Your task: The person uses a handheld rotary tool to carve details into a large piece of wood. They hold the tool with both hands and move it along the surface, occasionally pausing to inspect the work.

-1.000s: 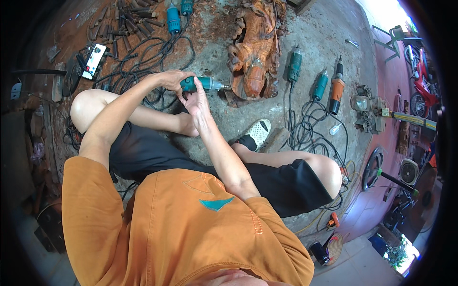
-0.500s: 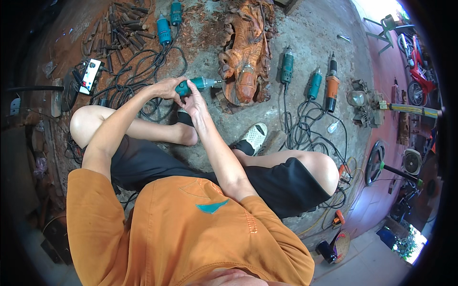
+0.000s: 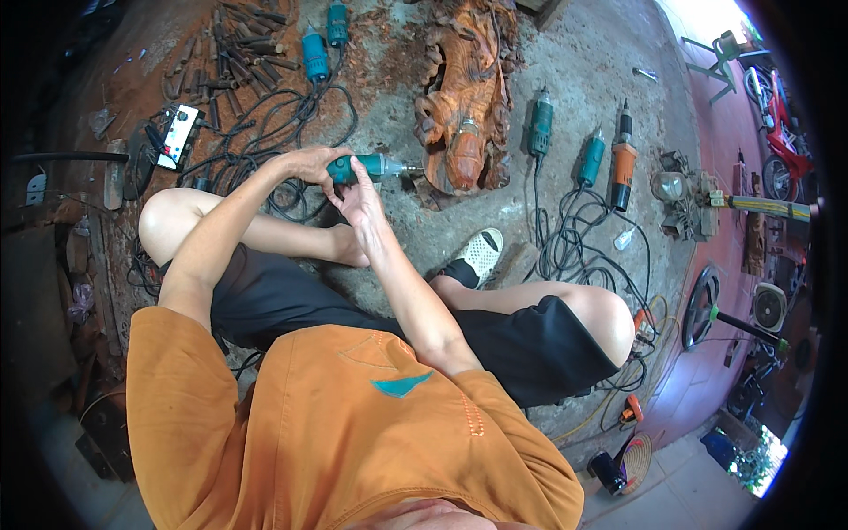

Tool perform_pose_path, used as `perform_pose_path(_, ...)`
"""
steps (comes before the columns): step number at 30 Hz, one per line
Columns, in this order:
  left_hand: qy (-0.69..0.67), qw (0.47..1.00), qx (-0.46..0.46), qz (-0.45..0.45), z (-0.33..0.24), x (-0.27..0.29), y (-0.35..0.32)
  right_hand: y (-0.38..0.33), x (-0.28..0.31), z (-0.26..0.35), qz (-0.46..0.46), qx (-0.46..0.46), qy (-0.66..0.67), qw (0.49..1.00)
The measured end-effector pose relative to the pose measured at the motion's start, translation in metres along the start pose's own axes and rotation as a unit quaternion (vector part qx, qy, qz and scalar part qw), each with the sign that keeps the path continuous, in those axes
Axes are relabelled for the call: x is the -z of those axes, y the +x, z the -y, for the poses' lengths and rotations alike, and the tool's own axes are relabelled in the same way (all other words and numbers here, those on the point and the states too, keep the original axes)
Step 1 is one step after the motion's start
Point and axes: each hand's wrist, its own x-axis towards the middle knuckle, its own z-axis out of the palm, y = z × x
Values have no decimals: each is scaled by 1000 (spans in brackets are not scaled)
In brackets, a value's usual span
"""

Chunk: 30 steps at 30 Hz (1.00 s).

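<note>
Rotary tool [image 3: 371, 166] steadied left of the carving [image 3: 468, 152]

Left hand [image 3: 307, 166] grasps it, right hand [image 3: 360, 201] supports; its nearby bit [image 3: 411, 168] seems to call for careful aim.

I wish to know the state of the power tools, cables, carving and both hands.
Wood carving: lying, unheld.
Held teal tool: bit toward the carving; running or not, unclear.
Left hand: gripping the tool's rear.
Right hand: touching the tool.
Four other teal tools: lying, unheld.
Orange tool: lying, unheld.
Black cables: loosely tangled.
</note>
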Motion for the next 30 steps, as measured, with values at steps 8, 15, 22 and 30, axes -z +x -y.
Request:
perform_pose_path(8, 5, 1000, -1, -5, -13, 9, -9, -1, -6, 1, 5, 4, 3, 1000)
perform_pose_path(15, -3, 999, -10, -51, -22, 7, -3, 4, -6, 25, -6, -4, -41, 999)
perform_pose_path(22, 12, 999, -6, -46, -9, 0, 1, 0, -4, 16, 14, 1, -21, 1000)
perform_pose_path(30, 59, 998, 0, 9, -23, 16, -13, -12, -13, 3, -2, 1, 34, 999)
